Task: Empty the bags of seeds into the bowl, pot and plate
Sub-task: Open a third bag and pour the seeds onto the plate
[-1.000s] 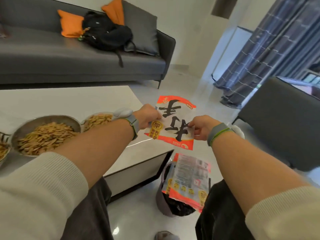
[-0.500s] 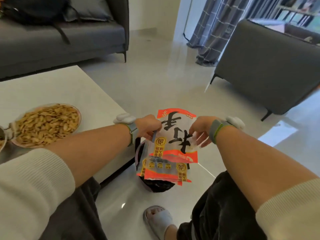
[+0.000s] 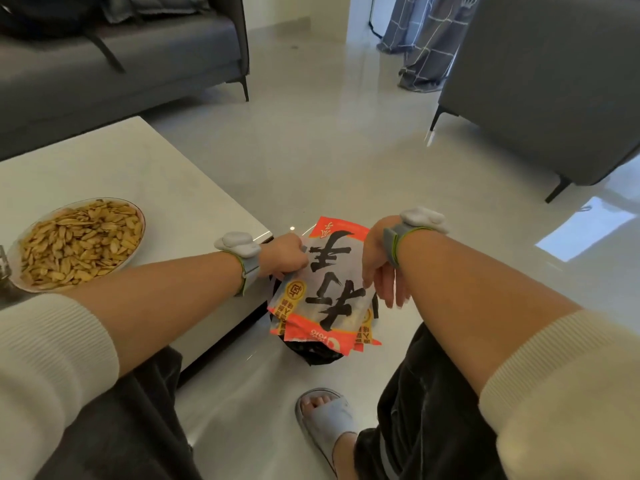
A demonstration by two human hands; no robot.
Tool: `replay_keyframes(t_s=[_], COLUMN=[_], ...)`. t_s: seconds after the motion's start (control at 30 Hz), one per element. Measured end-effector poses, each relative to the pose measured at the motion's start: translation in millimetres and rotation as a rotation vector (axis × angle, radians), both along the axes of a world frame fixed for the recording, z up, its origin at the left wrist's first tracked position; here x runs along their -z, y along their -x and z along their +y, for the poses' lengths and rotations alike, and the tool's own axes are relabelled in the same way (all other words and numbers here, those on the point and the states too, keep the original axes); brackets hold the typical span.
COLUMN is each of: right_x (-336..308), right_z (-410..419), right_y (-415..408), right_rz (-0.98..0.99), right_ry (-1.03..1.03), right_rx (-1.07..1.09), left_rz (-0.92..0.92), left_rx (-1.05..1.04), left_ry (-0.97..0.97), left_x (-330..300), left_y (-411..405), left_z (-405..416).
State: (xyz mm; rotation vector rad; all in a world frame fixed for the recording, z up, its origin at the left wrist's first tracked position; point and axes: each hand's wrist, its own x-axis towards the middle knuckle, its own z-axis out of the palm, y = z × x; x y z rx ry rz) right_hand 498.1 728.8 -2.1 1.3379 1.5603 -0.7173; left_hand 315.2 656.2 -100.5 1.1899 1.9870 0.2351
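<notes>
Left hand (image 3: 282, 256) pinches one seed bag (image 3: 325, 285); one plate (image 3: 14, 244) of seeds.

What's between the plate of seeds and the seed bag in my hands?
In the head view, bare white tabletop and the left forearm lie between the plate of seeds and the seed bag; the left hand holds the bag's edge.

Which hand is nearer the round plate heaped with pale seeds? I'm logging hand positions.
Left. The left hand grips the orange-and-white seed bag just past the table corner, on the round plate's side. The right hand is beyond the bag, farther away.
</notes>
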Motion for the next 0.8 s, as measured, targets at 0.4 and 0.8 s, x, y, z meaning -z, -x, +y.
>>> replay_keyframes(t_s=[0.4,0.8], right_x=[38.4,76.8], right_z=[-2.7,5.6], right_y=[14.6,34.6], right_rz=[0.616,0.435], right_ry=[-0.333,0.097], right_rx=[0.06,0.231], left_rz=[0.538,0.686], left_rx=[0.31,0.391], left_ry=[-0.299,-0.5], left_x=[29.9,47.4], left_y=[-10.2,-17.0], left_z=[-13.1,-12.4])
